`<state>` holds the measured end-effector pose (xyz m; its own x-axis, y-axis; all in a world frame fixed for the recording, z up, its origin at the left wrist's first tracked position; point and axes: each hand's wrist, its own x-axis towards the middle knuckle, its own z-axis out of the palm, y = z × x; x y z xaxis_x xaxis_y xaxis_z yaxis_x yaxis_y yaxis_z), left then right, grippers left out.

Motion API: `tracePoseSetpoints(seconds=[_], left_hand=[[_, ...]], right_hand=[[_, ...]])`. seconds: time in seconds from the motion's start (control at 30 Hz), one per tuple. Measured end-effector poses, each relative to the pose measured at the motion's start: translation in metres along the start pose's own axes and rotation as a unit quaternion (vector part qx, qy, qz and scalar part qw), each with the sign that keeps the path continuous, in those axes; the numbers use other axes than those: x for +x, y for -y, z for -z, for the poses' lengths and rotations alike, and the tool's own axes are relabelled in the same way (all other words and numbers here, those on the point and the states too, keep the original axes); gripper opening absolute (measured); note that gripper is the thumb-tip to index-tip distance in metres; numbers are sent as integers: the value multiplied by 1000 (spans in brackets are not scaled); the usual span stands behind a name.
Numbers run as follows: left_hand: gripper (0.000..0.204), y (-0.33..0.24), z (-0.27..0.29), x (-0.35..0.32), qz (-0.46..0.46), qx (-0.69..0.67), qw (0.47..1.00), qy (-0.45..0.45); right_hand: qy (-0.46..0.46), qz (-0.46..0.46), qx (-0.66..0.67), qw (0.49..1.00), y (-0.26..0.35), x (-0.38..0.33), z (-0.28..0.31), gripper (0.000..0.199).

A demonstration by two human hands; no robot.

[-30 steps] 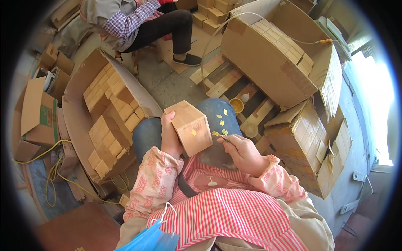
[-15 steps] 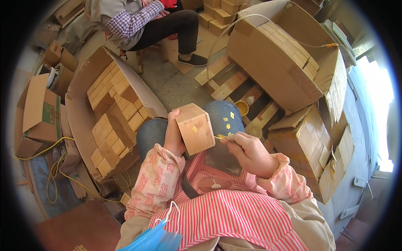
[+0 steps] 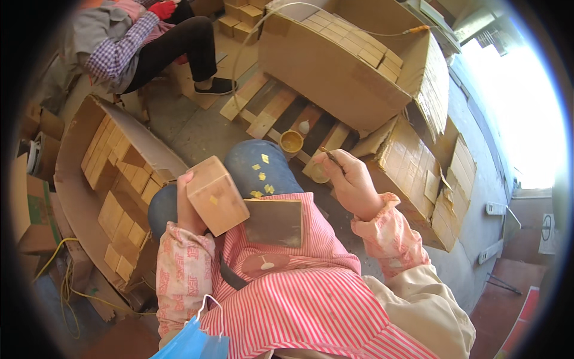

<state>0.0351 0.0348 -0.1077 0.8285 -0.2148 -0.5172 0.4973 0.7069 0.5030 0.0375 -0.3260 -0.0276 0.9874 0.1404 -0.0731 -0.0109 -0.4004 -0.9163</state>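
Observation:
My left hand [image 3: 190, 209] grips a wooden block [image 3: 220, 200] by its left side, tilted above my lap. One small yellow diamond-shaped piece sits on its facing side. My right hand [image 3: 357, 185] is raised to the right, fingers pinched on a thin stick-like tool [image 3: 332, 157], whose exact kind I cannot make out. Several small yellow pieces [image 3: 262, 176] lie on my jeans knee. Across my apron rests a dark rectangular pad [image 3: 274, 224]. Beyond the knee stands a yellow cup [image 3: 291, 141], and a pale translucent container [image 3: 319, 173] is partly hidden behind my right hand.
Cardboard boxes of wooden blocks stand at left [image 3: 137, 137], far right [image 3: 341, 72] and right [image 3: 412, 173]. A slatted wooden pallet [image 3: 270, 113] lies ahead, with a white bulb-shaped thing [image 3: 304, 127] by the cup. Another person [image 3: 173, 57] sits at the far left, wearing a red glove.
My right hand and its tool have moved away from the block, up toward the pallet. The block remains in my left hand, turned slightly. The whole view has swung to the right.

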Motion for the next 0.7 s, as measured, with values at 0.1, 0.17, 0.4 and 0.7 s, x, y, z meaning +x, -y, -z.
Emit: tracePoseSetpoints(seconds=[0.1,0.17,0.4,0.7], left_hand=[[57,2,0,0,-15,17,999,-31],[54,2,0,-1,-13,17,999,-47],[57,2,4,3,-18,-1,995,-102],[68,-14,34,7,28,14,993,-112]], right_hand=[[-51,-35,-35,997,-68,7,-5,27],[-69,-86,-31,993,-128,14,-20,30],[-159,-170,-266,935,-307,14,-80,34],[-144,-143,-299,933,-314,24,-75,34]])
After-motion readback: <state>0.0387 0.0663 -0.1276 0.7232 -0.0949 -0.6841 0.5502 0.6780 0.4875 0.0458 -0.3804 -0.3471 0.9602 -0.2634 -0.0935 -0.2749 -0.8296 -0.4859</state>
